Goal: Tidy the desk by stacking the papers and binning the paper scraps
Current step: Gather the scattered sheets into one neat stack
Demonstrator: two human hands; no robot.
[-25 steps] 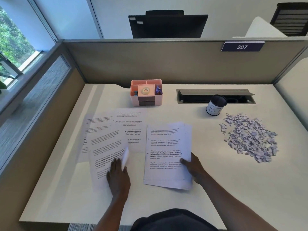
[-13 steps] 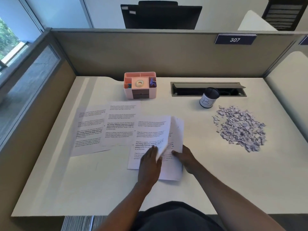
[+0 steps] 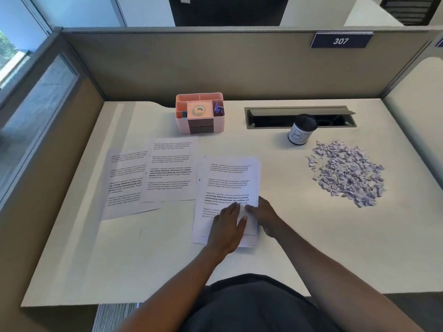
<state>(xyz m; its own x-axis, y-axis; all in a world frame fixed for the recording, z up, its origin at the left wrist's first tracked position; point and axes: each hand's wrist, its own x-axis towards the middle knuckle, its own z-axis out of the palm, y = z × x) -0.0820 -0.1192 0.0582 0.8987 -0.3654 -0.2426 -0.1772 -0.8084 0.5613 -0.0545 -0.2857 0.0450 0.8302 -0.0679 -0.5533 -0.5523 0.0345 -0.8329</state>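
**Left hand flat on the paper stack; right hand at its edge, hold unclear**

The left hand is laid on the near half of the stack, fingers straight, nothing gripped; the lower lines of print are covered by it. The right hand is set against the stack's right edge, one fingertip on top. Whether its other fingers are hooked under cannot be told. The stack lies mid-desk. Left of it, two loose sheets overlap: a middle sheet and an outer sheet. The scrap pile is spread well to the right, near the black cup marked "BI". A pink organiser is noted at the back.
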